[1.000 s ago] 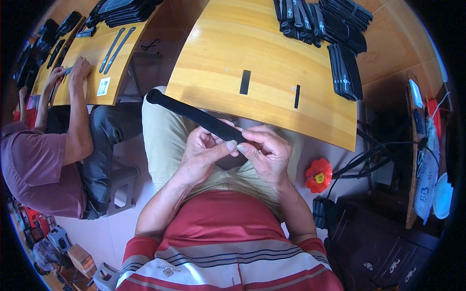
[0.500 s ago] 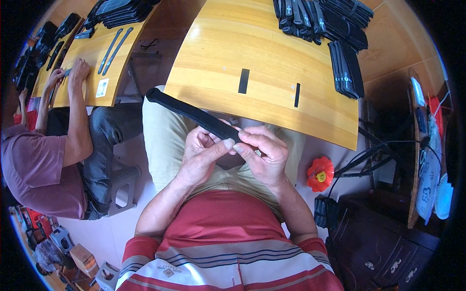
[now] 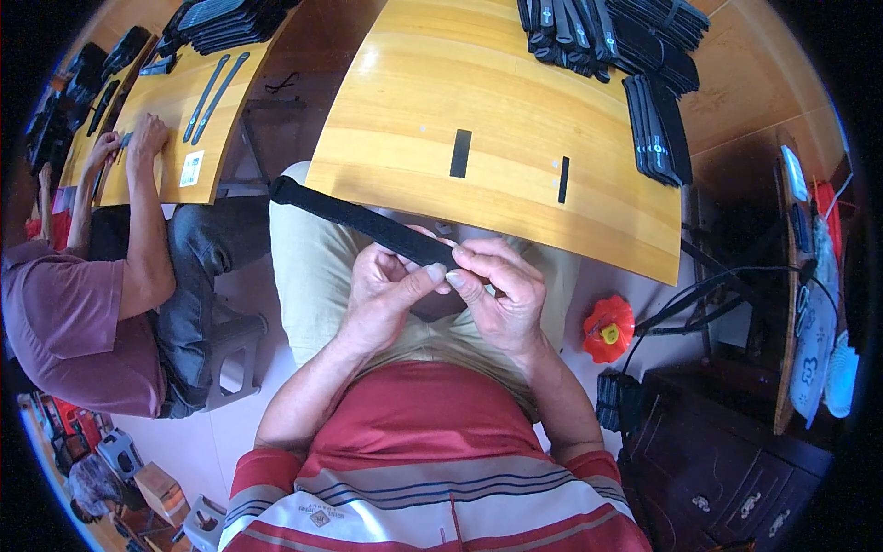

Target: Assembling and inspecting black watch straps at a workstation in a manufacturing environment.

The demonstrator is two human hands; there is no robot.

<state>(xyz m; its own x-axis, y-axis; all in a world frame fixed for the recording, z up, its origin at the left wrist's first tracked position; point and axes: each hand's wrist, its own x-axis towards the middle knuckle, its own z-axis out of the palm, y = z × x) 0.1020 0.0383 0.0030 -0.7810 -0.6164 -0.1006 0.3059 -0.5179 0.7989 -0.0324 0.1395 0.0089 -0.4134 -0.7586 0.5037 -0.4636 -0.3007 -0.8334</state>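
A long black fabric strap (image 3: 354,217) with a rounded far end stretches up and left from my hands, over my lap in front of the table edge. My left hand (image 3: 391,287) grips its near part, thumb on top and fingers beneath. At the strap's near end, my right hand (image 3: 499,287) pinches it with thumb and forefinger. Both thumbs almost meet there, and the very tip is hidden by my fingers. Two short black strips, a wider one (image 3: 461,154) and a narrower one (image 3: 563,179), lie on the wooden table (image 3: 386,120) ahead.
Stacks of black straps (image 3: 657,129) cover the table's far right corner. At left a co-worker (image 3: 83,322) sits at another table (image 3: 175,92), with two grey straps (image 3: 210,101) on it. A red flower-shaped object (image 3: 608,329) and a dark cabinet (image 3: 727,460) stand to my right.
The strap's far end has dipped slightly down and left. Both hands keep nearly the same grip and place.
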